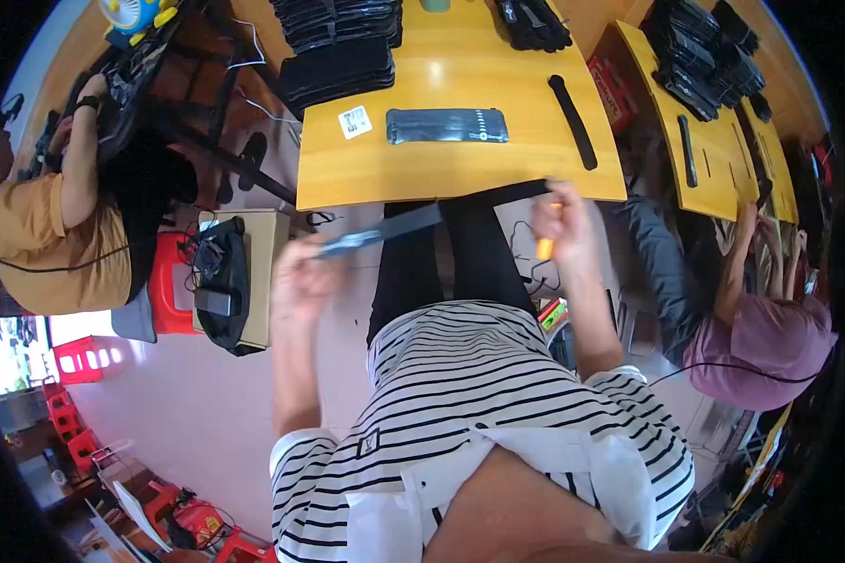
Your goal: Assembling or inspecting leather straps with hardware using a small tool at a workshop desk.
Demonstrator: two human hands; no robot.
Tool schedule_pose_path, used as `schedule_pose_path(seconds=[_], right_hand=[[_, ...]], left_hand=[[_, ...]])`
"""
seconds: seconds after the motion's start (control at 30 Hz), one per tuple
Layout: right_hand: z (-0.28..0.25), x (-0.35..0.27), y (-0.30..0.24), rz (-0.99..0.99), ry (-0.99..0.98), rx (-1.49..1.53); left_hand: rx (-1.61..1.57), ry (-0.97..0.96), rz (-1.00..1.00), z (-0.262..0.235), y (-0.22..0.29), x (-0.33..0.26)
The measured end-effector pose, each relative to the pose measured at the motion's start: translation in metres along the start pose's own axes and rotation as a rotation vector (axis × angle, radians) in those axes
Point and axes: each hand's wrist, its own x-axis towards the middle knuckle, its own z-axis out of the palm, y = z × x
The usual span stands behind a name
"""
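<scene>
Before the yellow wooden counter (516,89), the blurred left hand (302,279) closes around a glossy grey plastic sleeve (380,232); the curled right hand (561,220) grips the adjoining flat black strip (498,195) and an orange cylindrical handle (545,248). The step appears to be sleeving; the next move likely calls for straight feeding.

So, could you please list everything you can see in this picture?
Table: one, yellow, ahead
Dark strip: one, black, front centre
Small item: one, orange, front right
Flat packet: one, dark, mid-table
Loose strip: one, black, table's right
Label: one, white, table's left
Stacked pieces: many, black, table's far left
Bundle: one, black, table's far right
Side table: at least one, yellow, right
Box: one, brown, left
Bag: one, black, on box
Stools: several, red, left
Fan: one, blue-yellow, upper left
Co-workers: at least two, tan-topped left, purple-topped right
Left hand: one, at dark strip's left end
Right hand: one, at its right end
</scene>
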Motion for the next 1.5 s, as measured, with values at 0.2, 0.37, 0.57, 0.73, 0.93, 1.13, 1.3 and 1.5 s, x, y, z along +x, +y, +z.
schedule_pose_path(seconds=[0.2, 0.37, 0.57, 0.73, 0.93, 1.13, 1.3, 1.5], right_hand=[[-0.064, -0.038, -0.064, -0.312, 0.159, 0.076], [-0.018, -0.04, -0.05, -0.244, 0.18, -0.148], [-0.018, -0.041, -0.04, -0.211, 0.138, -0.242], [-0.022, -0.042, -0.03, -0.184, 0.158, -0.254], [-0.02, -0.039, -0.023, -0.17, 0.119, -0.307], [-0.009, -0.037, -0.02, -0.162, 0.168, -0.31], [-0.02, -0.034, -0.02, -0.128, 0.146, -0.284], [-0.018, -0.034, -0.019, -0.127, 0.153, -0.31]], left_hand=[[0.047, 0.094, 0.359, -0.054, 0.088, -0.077], [0.277, 0.273, 0.417, -0.028, 0.06, -0.046], [0.469, 0.352, 0.511, -0.023, 0.036, 0.0], [0.517, 0.371, 0.597, -0.014, 0.024, 0.031], [0.536, 0.367, 0.751, -0.003, 0.019, 0.055], [0.501, 0.415, 0.691, -0.011, 0.011, 0.073], [0.407, 0.448, 0.545, -0.048, -0.045, 0.09], [0.319, 0.623, 0.383, -0.061, -0.084, 0.103]])
